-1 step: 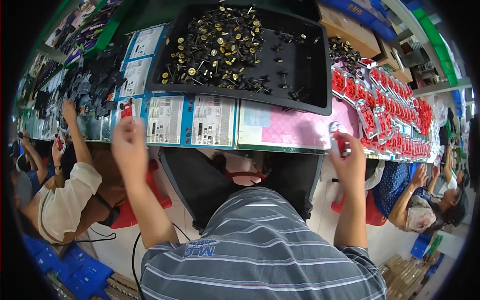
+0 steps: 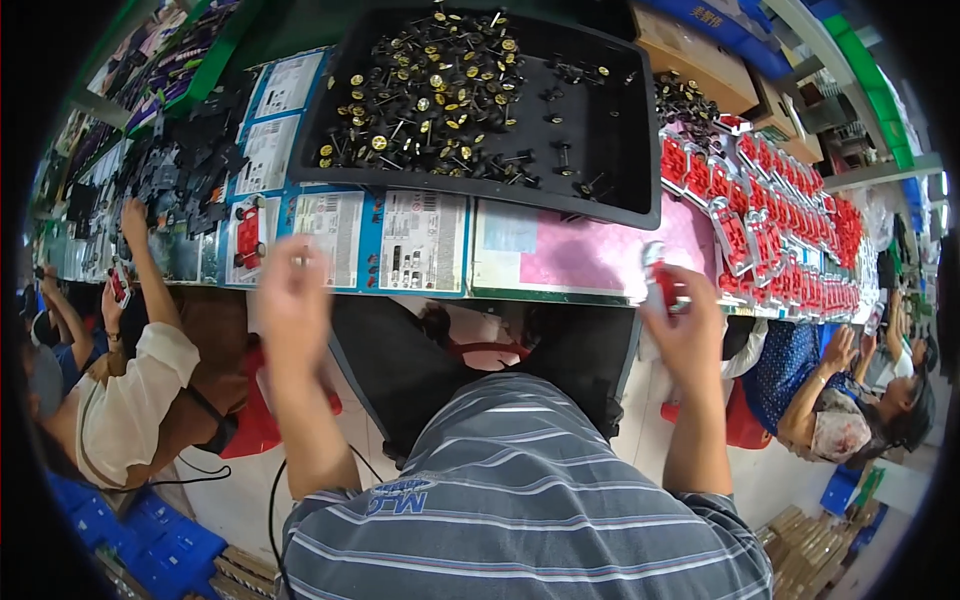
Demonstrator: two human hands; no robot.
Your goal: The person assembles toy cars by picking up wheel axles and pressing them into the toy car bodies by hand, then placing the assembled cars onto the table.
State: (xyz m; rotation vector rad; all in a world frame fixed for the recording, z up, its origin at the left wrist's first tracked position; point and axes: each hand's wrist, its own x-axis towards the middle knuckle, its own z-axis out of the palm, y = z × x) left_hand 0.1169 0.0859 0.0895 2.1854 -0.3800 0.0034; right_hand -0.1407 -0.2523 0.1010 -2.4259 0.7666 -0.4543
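in the head view, the right hand (image 2: pixel 692 325) is closed around a small red and silver toy car (image 2: pixel 654 262), which sits between thumb and fingers and pokes up past them, above the front edge of the tabletop (image 2: pixel 560 294). the left hand (image 2: pixel 295 305) is blurred, its fingers curled near that same edge; i cannot tell whether it grips anything. a red car with black wheels (image 2: pixel 249 238) lies on a printed sheet (image 2: pixel 273 160), just beyond the left hand and to its left, apart from the fingers. farther back, between the two hands, a black tray (image 2: pixel 625 150) holds a pile of small black wheels with yellow faces (image 2: pixel 430 105). rows of red car parts (image 2: pixel 790 225) lie to the right, and a heap of black pieces (image 2: pixel 180 165) to the left.
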